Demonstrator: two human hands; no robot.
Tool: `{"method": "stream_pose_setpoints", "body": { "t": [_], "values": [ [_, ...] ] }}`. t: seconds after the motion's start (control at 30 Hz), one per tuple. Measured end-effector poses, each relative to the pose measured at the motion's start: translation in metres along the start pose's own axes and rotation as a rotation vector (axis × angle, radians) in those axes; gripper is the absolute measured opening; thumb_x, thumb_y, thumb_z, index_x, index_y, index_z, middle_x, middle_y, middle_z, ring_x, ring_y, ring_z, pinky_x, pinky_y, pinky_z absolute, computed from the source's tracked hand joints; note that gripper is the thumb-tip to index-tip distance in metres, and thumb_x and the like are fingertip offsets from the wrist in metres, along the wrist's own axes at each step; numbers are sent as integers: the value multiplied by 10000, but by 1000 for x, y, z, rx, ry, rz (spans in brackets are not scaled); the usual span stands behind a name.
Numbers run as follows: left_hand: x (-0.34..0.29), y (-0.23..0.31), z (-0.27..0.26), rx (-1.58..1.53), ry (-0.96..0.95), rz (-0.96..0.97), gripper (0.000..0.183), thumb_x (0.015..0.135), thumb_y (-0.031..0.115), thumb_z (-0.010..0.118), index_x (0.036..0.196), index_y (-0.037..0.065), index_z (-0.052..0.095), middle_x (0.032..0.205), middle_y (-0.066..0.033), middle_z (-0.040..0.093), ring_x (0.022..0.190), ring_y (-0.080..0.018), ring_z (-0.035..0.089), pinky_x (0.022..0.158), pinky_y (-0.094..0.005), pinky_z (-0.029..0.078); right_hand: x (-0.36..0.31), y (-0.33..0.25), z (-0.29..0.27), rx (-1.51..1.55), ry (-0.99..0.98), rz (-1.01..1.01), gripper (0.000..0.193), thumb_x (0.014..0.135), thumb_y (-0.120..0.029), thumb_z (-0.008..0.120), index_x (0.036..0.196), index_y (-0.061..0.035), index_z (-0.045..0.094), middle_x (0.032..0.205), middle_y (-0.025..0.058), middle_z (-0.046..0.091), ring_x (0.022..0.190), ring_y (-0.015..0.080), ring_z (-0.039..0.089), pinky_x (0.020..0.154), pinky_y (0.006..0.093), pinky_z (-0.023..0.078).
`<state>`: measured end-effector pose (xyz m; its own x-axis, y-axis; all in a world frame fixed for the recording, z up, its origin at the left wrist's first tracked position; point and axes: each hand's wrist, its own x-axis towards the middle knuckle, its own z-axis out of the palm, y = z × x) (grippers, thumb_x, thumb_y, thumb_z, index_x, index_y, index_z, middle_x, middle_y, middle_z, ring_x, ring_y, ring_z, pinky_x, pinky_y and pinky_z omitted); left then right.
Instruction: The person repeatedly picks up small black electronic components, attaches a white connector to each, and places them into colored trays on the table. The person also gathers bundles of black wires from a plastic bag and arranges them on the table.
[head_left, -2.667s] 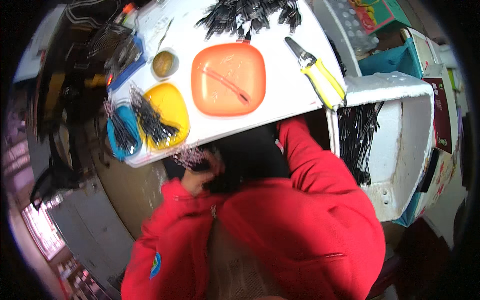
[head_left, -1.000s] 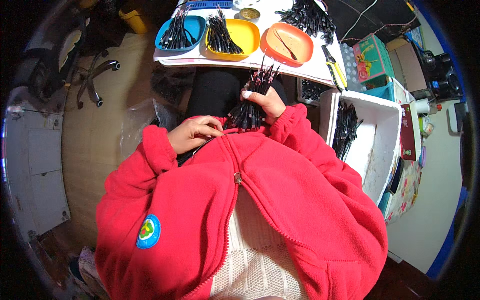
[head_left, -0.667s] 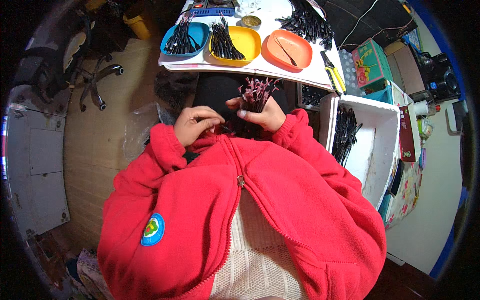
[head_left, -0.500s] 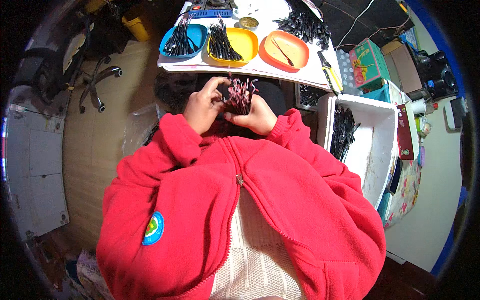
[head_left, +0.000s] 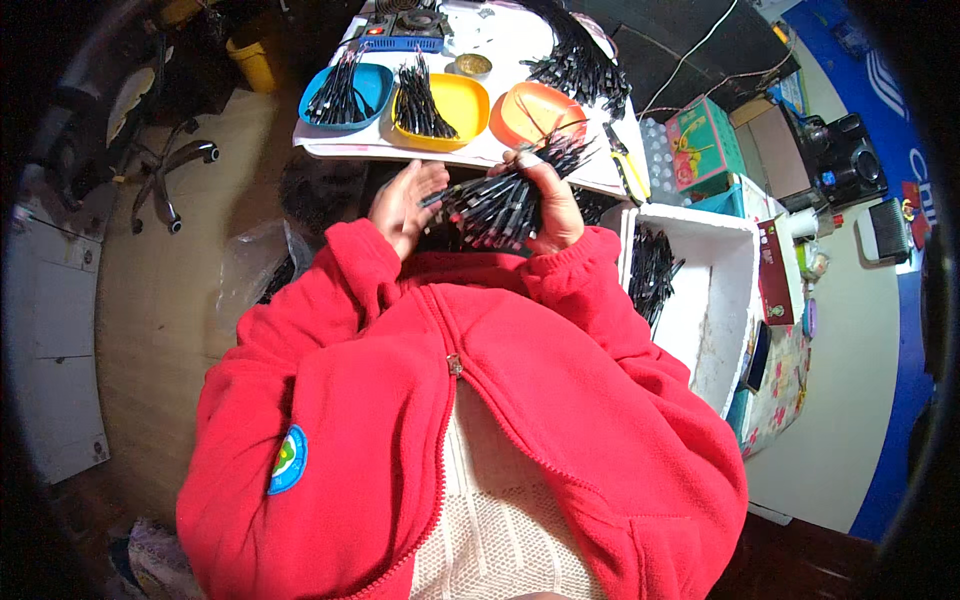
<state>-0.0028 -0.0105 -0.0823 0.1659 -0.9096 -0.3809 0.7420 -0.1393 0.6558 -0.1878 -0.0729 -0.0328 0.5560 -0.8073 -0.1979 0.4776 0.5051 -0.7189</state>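
Observation:
A thick bundle of short black wires with connector ends is gripped in my right hand, whose fingers and thumb close round it. The bundle lies slanted and fanned out, its reddish and pale tips pointing toward me and to the upper right. My left hand is open at the bundle's left side, fingers outstretched; a wire end reaches near them, and I cannot tell whether they touch. Beyond my hands, a blue tray and a yellow tray each hold similar black wires. The orange tray holds a thin wire.
More black wires are heaped at the table's back right. Yellow-handled pliers lie by the right edge. A small round tin sits behind the trays. To my right stands a white foam box with wires inside.
The bundle has turned from upright to slanted and spread out. My right hand has moved right with it, while my left hand has straightened its fingers. The whole view has shifted slightly.

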Motion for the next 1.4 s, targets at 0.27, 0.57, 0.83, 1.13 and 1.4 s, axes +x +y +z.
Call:
{"method": "stream_pose_setpoints", "body": {
  "t": [0.27, 0.57, 0.83, 1.13, 1.4],
  "values": [
    [-25, -1, 22, -352, -296, -252, 667, 981, 526, 217, 1361, 32, 457, 1312, -173, 541, 1223, -315, 504, 1061, -478, 362, -11, 3, 18, -76, -37, -288, 190, 820, -59, 641, 993, -53, 563, 887, 75, 624, 863, 205, 609, 822, 338, 503],
    [-18, -11, 25, -435, -393, -190, 477, 997, 411, 349, 1175, 33, 579, 1176, -143, 625, 1072, -271, 608, 963, -434, 465, -11, 22, 23, -96, -61, -259, 242, 814, -65, 647, 1048, -68, 586, 1010, 103, 653, 979, 224, 620, 902, 376, 491],
    [-24, -7, 34, -375, -242, -164, 439, 999, 377, 335, 1163, 57, 587, 1139, -125, 642, 1056, -272, 615, 956, -445, 469, -13, 21, 29, -122, -81, -325, 320, 838, -127, 643, 1137, -47, 563, 1084, 132, 635, 1028, 252, 601, 933, 394, 474],
    [-24, -14, 46, -329, -158, -79, 398, 958, 328, 395, 1064, 21, 624, 993, -96, 684, 936, -235, 641, 888, -368, 495, -10, 32, 38, -293, -23, -548, 243, 791, 23, 683, 1007, -22, 582, 914, 47, 642, 835, 131, 612, 770, 261, 486],
    [8, 10, -25, 989, 18, 212, 217, 869, 221, 589, 990, 62, 673, 1014, -75, 598, 920, -203, 548, 836, -325, 443, -24, -7, 4, -282, 279, -650, 149, 821, -27, 660, 960, -9, 609, 809, 70, 659, 689, 155, 624, 673, 284, 507]
  ]
}}
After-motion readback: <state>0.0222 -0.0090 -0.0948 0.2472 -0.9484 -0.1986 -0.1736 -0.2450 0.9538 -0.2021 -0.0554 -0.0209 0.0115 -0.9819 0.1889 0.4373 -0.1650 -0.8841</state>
